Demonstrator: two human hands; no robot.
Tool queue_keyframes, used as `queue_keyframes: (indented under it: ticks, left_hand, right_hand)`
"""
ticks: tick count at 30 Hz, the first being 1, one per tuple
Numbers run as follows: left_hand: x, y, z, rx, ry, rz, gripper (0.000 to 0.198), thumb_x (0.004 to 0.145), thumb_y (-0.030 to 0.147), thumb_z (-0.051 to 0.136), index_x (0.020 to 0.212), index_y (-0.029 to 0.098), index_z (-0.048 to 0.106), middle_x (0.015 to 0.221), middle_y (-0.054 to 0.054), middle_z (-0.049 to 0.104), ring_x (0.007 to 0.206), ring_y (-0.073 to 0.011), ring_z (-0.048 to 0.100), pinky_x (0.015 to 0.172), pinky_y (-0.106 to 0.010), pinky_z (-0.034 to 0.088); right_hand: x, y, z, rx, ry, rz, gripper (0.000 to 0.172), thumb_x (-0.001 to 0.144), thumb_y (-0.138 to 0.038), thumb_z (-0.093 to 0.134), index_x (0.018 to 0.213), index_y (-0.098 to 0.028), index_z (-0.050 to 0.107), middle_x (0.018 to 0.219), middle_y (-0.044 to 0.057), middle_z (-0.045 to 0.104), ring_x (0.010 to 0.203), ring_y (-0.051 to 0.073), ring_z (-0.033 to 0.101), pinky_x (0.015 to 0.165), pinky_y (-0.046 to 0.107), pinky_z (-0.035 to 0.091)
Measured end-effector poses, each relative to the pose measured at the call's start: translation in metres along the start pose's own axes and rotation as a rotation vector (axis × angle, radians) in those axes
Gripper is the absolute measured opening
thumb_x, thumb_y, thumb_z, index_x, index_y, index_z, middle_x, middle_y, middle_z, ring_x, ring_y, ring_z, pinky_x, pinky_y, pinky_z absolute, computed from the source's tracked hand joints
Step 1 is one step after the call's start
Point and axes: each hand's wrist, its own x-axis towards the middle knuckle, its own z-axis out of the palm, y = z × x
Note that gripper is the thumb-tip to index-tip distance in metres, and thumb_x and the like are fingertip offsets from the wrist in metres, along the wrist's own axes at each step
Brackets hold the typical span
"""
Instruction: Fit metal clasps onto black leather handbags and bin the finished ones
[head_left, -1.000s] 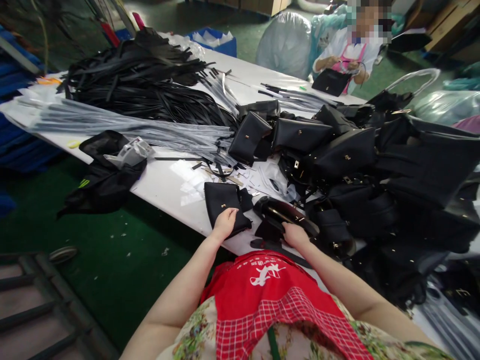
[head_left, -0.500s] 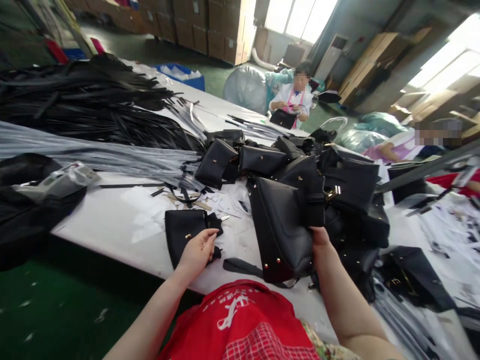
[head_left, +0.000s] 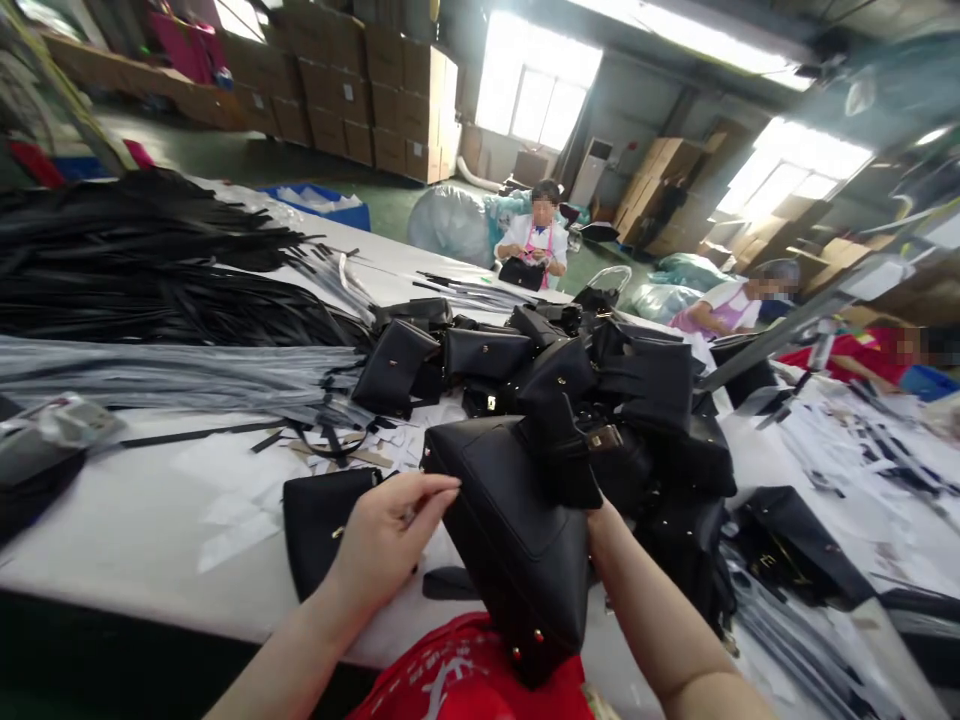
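A black handbag (head_left: pixel 510 500) with gold studs on its base is tilted up off the white table in front of me. My right hand (head_left: pixel 598 525) grips its right side, with most of the fingers hidden behind the bag. At its left edge, the thumb and forefinger of my left hand (head_left: pixel 401 525) are pinched together against the bag. A black strap piece with a metal clasp (head_left: pixel 602 437) hangs over the bag's upper right. Partly behind my left hand, a smaller black bag (head_left: pixel 319 530) lies on the table.
Several finished-looking black bags (head_left: pixel 487 352) are heaped beyond. Long black strips (head_left: pixel 150 260) and grey strips (head_left: pixel 165 370) cover the left side, with paper scraps (head_left: pixel 232 480) nearer. A person in a pink apron (head_left: pixel 534 240) sits across the table; others are at right.
The handbag has been lifted and tilted toward me in my right hand. My left hand has moved from the smaller bag to the handbag's left edge. The view has tipped upward.
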Motion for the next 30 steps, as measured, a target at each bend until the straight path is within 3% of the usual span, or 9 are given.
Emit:
queue_keyframes:
  ticks: [4,7,9,13,16,19,24,26,30]
  left_hand:
    - [0.032,0.039,0.014,0.151,-0.185,0.230,0.047,0.074,0.049,0.069,0.112,0.022,0.065,0.073,0.000,0.063,0.067,-0.0155,0.058,0.063,-0.026,0.045]
    - [0.043,0.033,0.031,0.221,-0.280,0.244,0.030,0.080,0.041,0.064,0.104,0.023,0.067,0.073,0.000,0.062,0.071,-0.0157,0.059,0.065,-0.026,0.044]
    - [0.044,0.018,0.037,0.226,-0.166,0.127,0.025,0.084,0.040,0.060,0.099,0.021,0.065,0.070,0.001,0.060,0.069,-0.0151,0.058,0.065,-0.026,0.043]
    - [0.046,-0.017,0.025,0.237,0.122,-0.172,0.069,0.069,0.056,0.071,0.122,0.016,0.052,0.068,0.003,0.055,0.063,-0.0152,0.055,0.062,-0.026,0.042]
    - [0.051,-0.030,0.006,0.183,-0.044,-0.221,0.074,0.067,0.060,0.070,0.125,0.018,0.054,0.062,0.005,0.050,0.060,-0.0134,0.051,0.060,-0.025,0.040]
    - [0.057,-0.031,-0.006,0.063,-0.217,-0.113,0.065,0.074,0.056,0.065,0.129,0.024,0.053,0.065,0.006,0.051,0.061,-0.0113,0.049,0.061,-0.023,0.039]
    - [0.067,-0.029,-0.009,0.208,-0.217,-0.101,0.044,0.074,0.055,0.064,0.097,0.018,0.067,0.066,0.003,0.057,0.060,-0.0128,0.049,0.059,-0.025,0.038]
    - [0.066,-0.029,-0.004,0.199,-0.233,-0.125,0.035,0.076,0.051,0.064,0.086,0.018,0.067,0.065,0.002,0.059,0.061,-0.0134,0.051,0.059,-0.025,0.039]
    - [0.051,-0.028,0.011,0.067,-0.253,-0.130,0.022,0.080,0.040,0.063,0.085,0.018,0.066,0.075,0.000,0.067,0.069,-0.0147,0.058,0.064,-0.025,0.043]
  right_hand:
    - [0.017,0.013,0.035,0.155,-0.214,0.190,0.039,0.057,-0.050,0.069,0.077,-0.016,0.067,0.069,0.008,0.069,0.068,0.025,0.065,0.072,0.042,0.053]
    - [0.025,0.015,0.058,0.230,-0.308,0.271,0.027,0.057,-0.038,0.071,0.073,-0.018,0.067,0.070,0.005,0.069,0.067,0.022,0.065,0.076,0.039,0.052]
    - [0.028,0.011,0.068,0.257,-0.353,0.284,0.026,0.060,-0.040,0.070,0.076,-0.018,0.068,0.074,0.004,0.070,0.073,0.022,0.065,0.084,0.040,0.050]
    - [0.029,-0.006,0.078,0.130,-0.404,0.046,0.043,0.073,-0.058,0.061,0.089,-0.020,0.071,0.094,0.005,0.071,0.097,0.024,0.062,0.104,0.042,0.036]
    - [0.026,-0.025,0.079,-0.089,-0.437,-0.157,0.053,0.082,-0.065,0.047,0.099,-0.021,0.071,0.104,0.006,0.070,0.106,0.027,0.058,0.107,0.042,0.032]
    - [0.017,-0.049,0.085,-0.315,-0.491,-0.303,0.056,0.089,-0.062,0.039,0.112,-0.019,0.067,0.109,0.008,0.068,0.107,0.029,0.058,0.103,0.043,0.037]
    - [0.008,-0.069,0.104,-0.354,-0.287,-0.536,0.063,0.089,-0.054,0.044,0.142,-0.020,0.038,0.144,0.011,0.043,0.130,0.030,0.040,0.108,0.046,0.031]
    - [0.012,-0.069,0.111,-0.269,-0.203,-0.512,0.058,0.090,-0.053,0.042,0.138,-0.020,0.044,0.141,0.010,0.047,0.128,0.029,0.042,0.106,0.045,0.032]
    - [0.021,-0.061,0.123,-0.236,-0.054,-0.402,0.041,0.083,-0.051,0.057,0.107,-0.019,0.066,0.107,0.009,0.067,0.100,0.027,0.060,0.091,0.039,0.044]
